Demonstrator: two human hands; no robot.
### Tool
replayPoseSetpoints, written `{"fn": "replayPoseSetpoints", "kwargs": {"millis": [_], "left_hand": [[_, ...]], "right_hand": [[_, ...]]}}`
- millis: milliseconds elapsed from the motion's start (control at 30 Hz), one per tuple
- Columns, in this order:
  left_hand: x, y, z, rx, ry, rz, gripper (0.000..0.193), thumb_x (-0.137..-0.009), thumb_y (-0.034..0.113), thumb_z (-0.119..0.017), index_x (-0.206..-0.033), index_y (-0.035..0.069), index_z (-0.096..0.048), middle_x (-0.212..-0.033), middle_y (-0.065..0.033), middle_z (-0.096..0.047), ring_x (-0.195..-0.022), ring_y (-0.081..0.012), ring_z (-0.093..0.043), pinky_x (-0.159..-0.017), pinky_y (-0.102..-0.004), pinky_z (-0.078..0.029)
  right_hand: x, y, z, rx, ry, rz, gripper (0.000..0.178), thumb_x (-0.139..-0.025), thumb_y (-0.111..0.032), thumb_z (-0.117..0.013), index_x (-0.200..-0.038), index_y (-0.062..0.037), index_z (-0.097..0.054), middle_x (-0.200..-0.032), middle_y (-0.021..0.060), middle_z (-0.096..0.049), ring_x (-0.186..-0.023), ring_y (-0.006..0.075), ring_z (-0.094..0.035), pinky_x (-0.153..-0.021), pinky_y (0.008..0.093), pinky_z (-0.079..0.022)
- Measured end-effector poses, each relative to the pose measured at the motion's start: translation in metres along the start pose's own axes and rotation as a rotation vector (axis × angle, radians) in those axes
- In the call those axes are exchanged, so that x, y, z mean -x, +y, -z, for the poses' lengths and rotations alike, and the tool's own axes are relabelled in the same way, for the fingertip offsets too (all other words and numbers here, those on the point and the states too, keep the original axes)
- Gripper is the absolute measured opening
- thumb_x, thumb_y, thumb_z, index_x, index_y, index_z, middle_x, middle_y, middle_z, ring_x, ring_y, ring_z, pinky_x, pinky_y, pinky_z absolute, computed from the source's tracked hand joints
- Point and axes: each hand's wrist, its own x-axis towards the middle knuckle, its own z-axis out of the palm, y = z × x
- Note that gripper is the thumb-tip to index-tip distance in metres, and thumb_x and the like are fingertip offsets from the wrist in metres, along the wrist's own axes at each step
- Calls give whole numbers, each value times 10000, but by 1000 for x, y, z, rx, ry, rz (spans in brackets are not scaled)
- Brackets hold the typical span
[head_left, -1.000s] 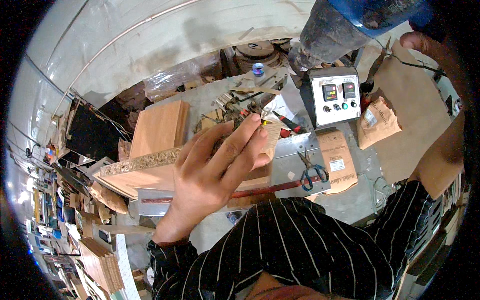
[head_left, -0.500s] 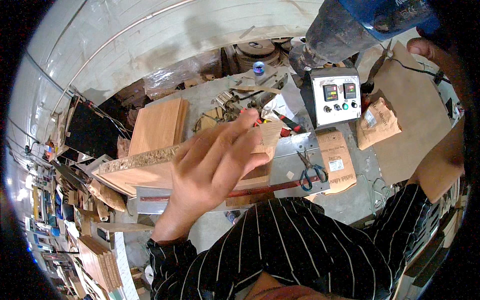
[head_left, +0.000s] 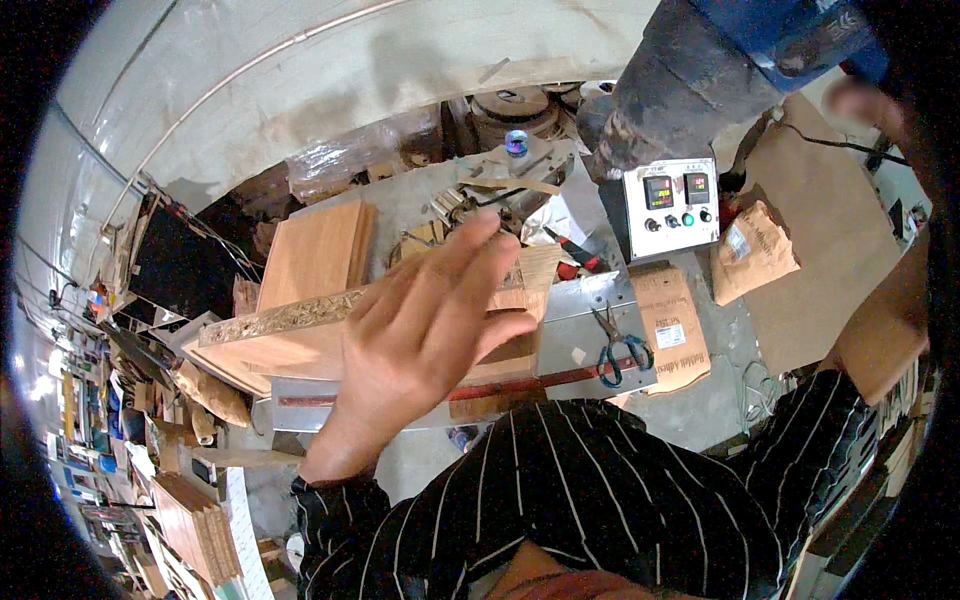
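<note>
My left hand (head_left: pixel 410 320) is over a wooden board (head_left: pixel 290 340) with a rough raw chipboard edge. Its fingers are stretched out and its thumb stands apart; whether the palm presses on the board cannot be told. Just beyond the fingers shows a pale wood strip (head_left: pixel 540 268). At the upper right, my right hand (head_left: pixel 862 103) is smeared by motion beside a large blue power tool (head_left: pixel 770 45) with a dirty dark nozzle section. Its grip on that tool is not visible. Scissors (head_left: pixel 618 355) with dark blue handles lie on the metal plate right of the board.
A white control box (head_left: pixel 671 210) with two displays and knobs stands under the tool. Paper bags (head_left: pixel 752 250) and flat brown cardboard (head_left: pixel 830 240) lie to its right. Stacked panels (head_left: pixel 312 255), metal fittings (head_left: pixel 455 205) and a red-handled tool (head_left: pixel 575 248) sit behind my left hand.
The blue tool has shifted slightly left and down in the picture, and my right hand has moved and blurred. My left hand stays at the board with its fingers shifted slightly.
</note>
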Motion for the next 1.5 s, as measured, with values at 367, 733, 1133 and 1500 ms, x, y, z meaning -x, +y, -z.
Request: {"fn": "replayPoseSetpoints", "kwargs": {"millis": [367, 733, 1133, 1500], "left_hand": [[-5, -8, -5, 478, 293, 64, 1184, -595, 356, -1102, -1564, 173, -446, -1748, -273, -254, -1614, -492, -373, -1227, -576, -529], [-3, -5, -7, 514, 276, 88, 1223, -603, 378, -1091, -1605, 223, -407, -1748, -255, -224, -1632, -497, -334, -1271, -605, -481], [-4, -3, -7, 527, 265, 72, 1349, -564, 338, -1105, -1680, 241, -354, -1774, -270, -195, -1628, -477, -356, -1273, -614, -481], [-3, -3, -8, 482, 269, 86, 1395, -572, 397, -1102, -1711, 245, -312, -1752, -286, -265, -1608, -507, -381, -1236, -617, -508]], "right_hand": [[-21, -9, 28, 101, 39, 17, 484, -871, -322, -958, -1130, 20, -733, -928, 139, -768, -810, 250, -746, -756, 397, -617], [-28, -17, 32, 146, 42, 13, 481, -875, -332, -954, -1122, 17, -734, -924, 139, -766, -807, 254, -747, -754, 403, -617], [-20, -15, 31, 187, 38, -27, 477, -880, -342, -950, -1113, 14, -735, -919, 139, -765, -805, 259, -747, -751, 409, -618], [-18, -18, 29, 217, 37, -48, 474, -884, -352, -946, -1105, 11, -736, -914, 139, -763, -803, 263, -748, -749, 414, -619]]}}
